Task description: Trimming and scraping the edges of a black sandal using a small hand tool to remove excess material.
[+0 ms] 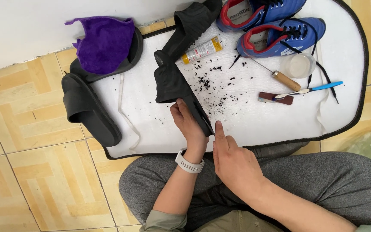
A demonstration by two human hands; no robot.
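My left hand (188, 125), with a white watch on the wrist, grips the near end of a black slide sandal (174, 81) that stands on its edge on the white mat (254, 116). My right hand (232, 160) rests beside it, index finger stretched out and touching the sandal's sole edge near its heel; the other fingers are curled and I see nothing in them. Black crumbs (213, 83) lie scattered on the mat just right of the sandal.
Another black sandal (194, 21) lies behind, two more (89, 107) at the left with a purple cloth (104, 41). A glue tube (202, 50), blue sneakers (280, 36), a clear cup (298, 65), a wooden-handled awl (285, 80), a toothbrush (310, 90) and a sanding block (275, 98) lie on the mat.
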